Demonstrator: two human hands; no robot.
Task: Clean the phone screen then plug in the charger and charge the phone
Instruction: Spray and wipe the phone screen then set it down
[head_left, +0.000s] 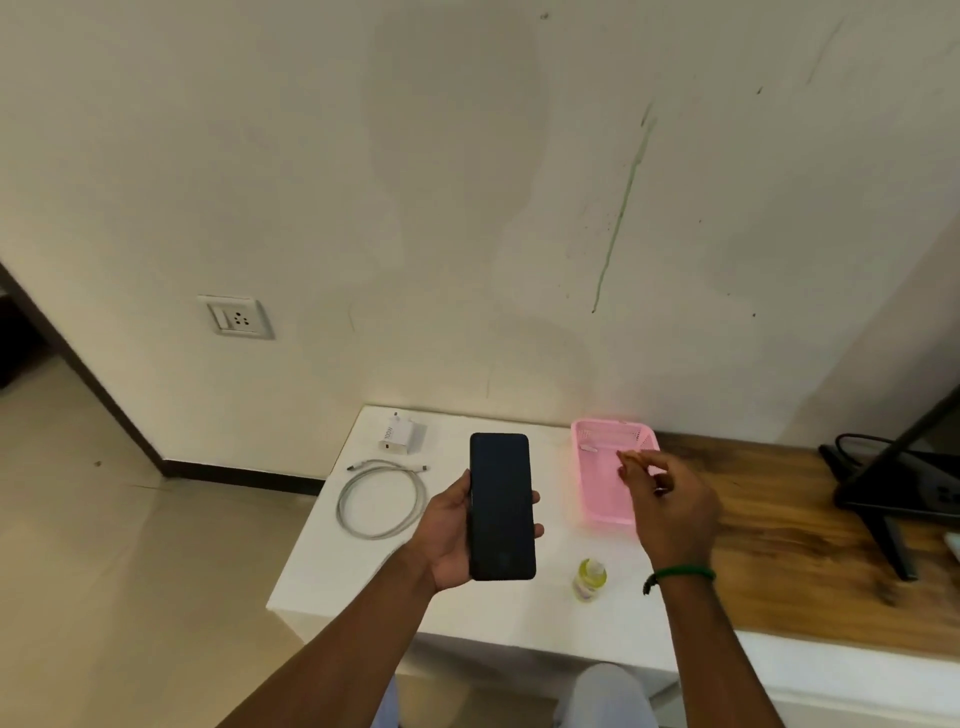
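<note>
Head view.

- Phone (501, 506): flat black slab with rounded corners, glossy dark screen facing up, unlit. It is held above the table, long axis pointing away from the person.
- Left hand (448, 540): cradles the phone from beneath. The thumb lies along its left edge and the fingertips wrap round the right edge.
- Right hand (670, 512): raised over the near end of the basket, back of the hand to the camera. The fingers are loosely bent with tips close together and blurred. Cannot tell whether they pinch anything. A green band (680, 574) circles the wrist.
- Basket (582, 467): pink plastic, rectangular, with lattice walls. Something small and white lies at its far end.
- Table (363, 582): smooth matte white top, which gives way on the right to a dark-grained wooden surface (779, 519).
- Charger (397, 434): blocky white plastic adapter at the far left corner.
- Cable (382, 501): white and coiled in a loose loop, just in front of the charger.
- Bottle (589, 579): small and translucent with yellowish contents, upright near the front edge.
- Socket (236, 317): white square plate on the cream wall, to the left of the table.
</note>
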